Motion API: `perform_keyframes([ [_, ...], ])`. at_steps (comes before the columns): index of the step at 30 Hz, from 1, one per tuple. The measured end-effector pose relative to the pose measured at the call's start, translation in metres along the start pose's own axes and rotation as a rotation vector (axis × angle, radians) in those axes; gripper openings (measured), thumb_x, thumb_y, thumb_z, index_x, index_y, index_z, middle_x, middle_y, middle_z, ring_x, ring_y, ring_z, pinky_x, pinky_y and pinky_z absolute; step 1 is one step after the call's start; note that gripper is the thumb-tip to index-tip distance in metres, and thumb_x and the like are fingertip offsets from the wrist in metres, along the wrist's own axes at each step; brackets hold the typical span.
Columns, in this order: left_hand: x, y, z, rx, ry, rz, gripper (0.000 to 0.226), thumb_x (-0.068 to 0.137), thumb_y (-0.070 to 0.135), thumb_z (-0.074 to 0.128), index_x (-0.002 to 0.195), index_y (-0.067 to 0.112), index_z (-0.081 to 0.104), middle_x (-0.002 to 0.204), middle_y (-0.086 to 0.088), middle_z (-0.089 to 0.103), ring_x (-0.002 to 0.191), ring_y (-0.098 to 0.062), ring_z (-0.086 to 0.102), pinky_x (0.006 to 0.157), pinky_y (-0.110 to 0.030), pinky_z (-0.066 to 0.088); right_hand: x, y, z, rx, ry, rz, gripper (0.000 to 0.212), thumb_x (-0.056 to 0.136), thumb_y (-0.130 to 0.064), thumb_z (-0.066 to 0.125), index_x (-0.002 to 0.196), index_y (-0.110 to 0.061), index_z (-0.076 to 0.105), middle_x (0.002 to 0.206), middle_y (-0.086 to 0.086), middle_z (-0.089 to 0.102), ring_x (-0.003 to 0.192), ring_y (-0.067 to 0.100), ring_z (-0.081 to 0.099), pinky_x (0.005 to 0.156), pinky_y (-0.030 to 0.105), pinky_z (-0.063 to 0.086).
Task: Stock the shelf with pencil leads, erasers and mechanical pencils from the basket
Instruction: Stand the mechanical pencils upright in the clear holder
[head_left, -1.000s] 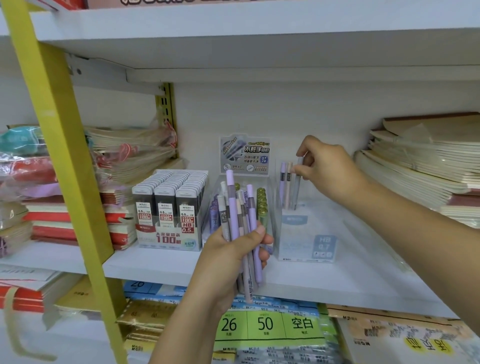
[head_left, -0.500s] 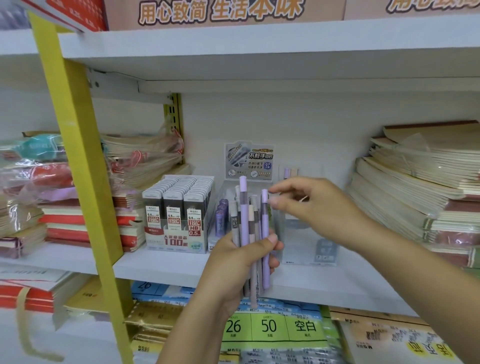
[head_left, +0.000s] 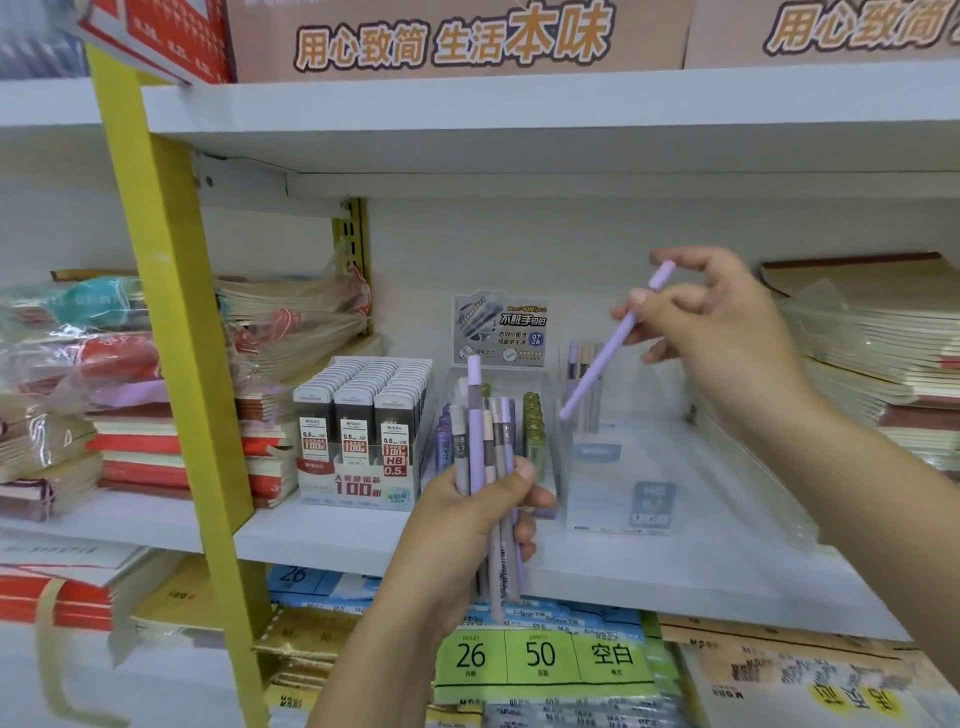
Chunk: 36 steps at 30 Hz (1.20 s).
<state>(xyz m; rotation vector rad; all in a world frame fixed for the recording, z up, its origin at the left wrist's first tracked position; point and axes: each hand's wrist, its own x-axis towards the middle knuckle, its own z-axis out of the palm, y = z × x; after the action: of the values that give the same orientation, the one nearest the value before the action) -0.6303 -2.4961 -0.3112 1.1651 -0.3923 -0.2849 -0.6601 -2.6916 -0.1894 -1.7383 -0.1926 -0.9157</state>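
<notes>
Right hand (head_left: 727, 338): fingertips pinch one slim, smooth lilac mechanical pencil (head_left: 605, 358) near its top, with the tip slanting down-left.
Left hand (head_left: 457, 535): fingers wrap a bundle of pencils (head_left: 485, 441) in matte lilac, grey and cream, held upright before the shelf (head_left: 337, 535).
Clear plastic box (head_left: 613, 467): under the slanted pencil; three pencils (head_left: 584, 374) stand at its back.
Around: carton of 0.5 HB lead cases (head_left: 363, 426) left, film-wrapped notebook stacks (head_left: 872, 353) right.

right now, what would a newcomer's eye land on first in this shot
First the right hand, mid-right in front of the shelf, pinching a lilac pencil tilted above the clear display box. Next the left hand at lower centre, gripping a bundle of pencils upright. Left of them on the shelf stands a carton of dark lead cases.
</notes>
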Motion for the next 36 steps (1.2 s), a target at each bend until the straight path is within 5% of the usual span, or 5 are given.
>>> perform_keyframes([
  [8, 0.002, 0.001, -0.002, -0.010, 0.022, 0.006, 0.012, 0.092, 0.015, 0.066, 0.100, 0.006, 0.065, 0.082, -0.015, 0.073, 0.050, -0.016, 0.055, 0.051, -0.029, 0.051, 0.028, 0.028, 0.007, -0.473, -0.143, -0.115, 0.028, 0.089, -0.015, 0.066, 0.095, -0.032, 0.044, 0.074, -0.001, 0.071, 0.062, 0.007, 0.069, 0.069, 0.043, 0.058],
  [17, 0.007, -0.003, -0.004, -0.011, 0.021, 0.007, 0.014, 0.090, 0.016, 0.067, 0.100, 0.006, 0.065, 0.083, -0.016, 0.073, 0.051, -0.016, 0.055, 0.052, -0.028, 0.051, 0.034, 0.064, 0.015, -0.554, -0.291, -0.084, 0.039, 0.087, -0.011, 0.067, 0.083, -0.041, 0.042, 0.070, 0.002, 0.068, 0.071, 0.020, 0.069, 0.072, 0.048, 0.058],
  [24, 0.009, -0.005, -0.007, -0.003, 0.016, 0.009, 0.010, 0.090, 0.018, 0.068, 0.094, 0.008, 0.067, 0.086, -0.017, 0.073, 0.052, -0.016, 0.056, 0.053, -0.028, 0.051, 0.039, 0.073, 0.022, -0.622, -0.252, -0.119, 0.037, 0.084, -0.016, 0.072, 0.093, -0.026, 0.038, 0.063, 0.000, 0.065, 0.051, 0.006, 0.064, 0.066, 0.043, 0.058],
  [32, 0.006, -0.001, -0.008, 0.009, -0.001, -0.007, 0.023, 0.077, 0.026, 0.075, 0.094, 0.011, 0.072, 0.084, -0.014, 0.074, 0.055, -0.016, 0.059, 0.054, -0.028, 0.052, 0.040, 0.070, 0.029, -0.754, -0.320, -0.014, 0.024, 0.087, -0.018, 0.069, 0.099, -0.014, 0.049, 0.076, 0.013, 0.066, 0.068, 0.031, 0.067, 0.069, 0.046, 0.057],
  [36, 0.002, 0.001, -0.006, 0.029, -0.013, -0.026, 0.032, 0.075, 0.028, 0.076, 0.096, 0.005, 0.069, 0.070, -0.007, 0.070, 0.057, -0.019, 0.065, 0.055, -0.027, 0.054, 0.029, 0.059, 0.022, -0.907, -0.275, -0.115, 0.022, 0.092, -0.020, 0.061, 0.113, -0.015, 0.058, 0.087, 0.003, 0.065, 0.077, 0.022, 0.061, 0.069, 0.028, 0.045],
])
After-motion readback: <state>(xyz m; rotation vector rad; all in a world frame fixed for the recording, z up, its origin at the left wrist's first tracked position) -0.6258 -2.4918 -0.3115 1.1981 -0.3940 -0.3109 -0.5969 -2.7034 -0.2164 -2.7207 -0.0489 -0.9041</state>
